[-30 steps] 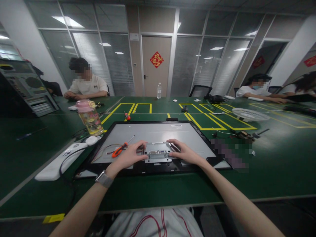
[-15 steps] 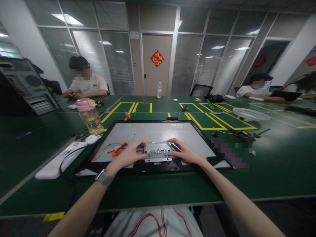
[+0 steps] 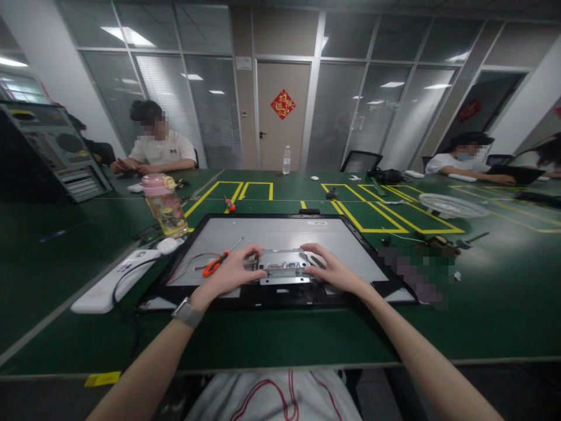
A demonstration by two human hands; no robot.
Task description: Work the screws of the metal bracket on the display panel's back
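Observation:
A silver metal bracket with video ports [image 3: 284, 272] sits over the near middle of a monitor panel [image 3: 263, 231], which lies with its grey metal back up in a black frame. My left hand [image 3: 236, 270], with a watch on the wrist, is closed on the bracket's left end, thumb in front and fingers behind. At the opposite end, my right hand [image 3: 335, 270] grips it the same way. Just left of my left hand, an orange-handled screwdriver [image 3: 214, 265] rests on the panel, beside some thin cables [image 3: 184, 263].
Left of the panel are a white power strip [image 3: 114, 282] and a pink-lidded bottle [image 3: 164, 204]. A computer tower [image 3: 65, 152] stands far left. To the right lie a white round grille [image 3: 451, 206] and small parts. People sit across the green table [image 3: 280, 339].
The bracket is tipped slightly, so its port face shows more plainly. Both hands keep their hold. The whole view has shifted a little.

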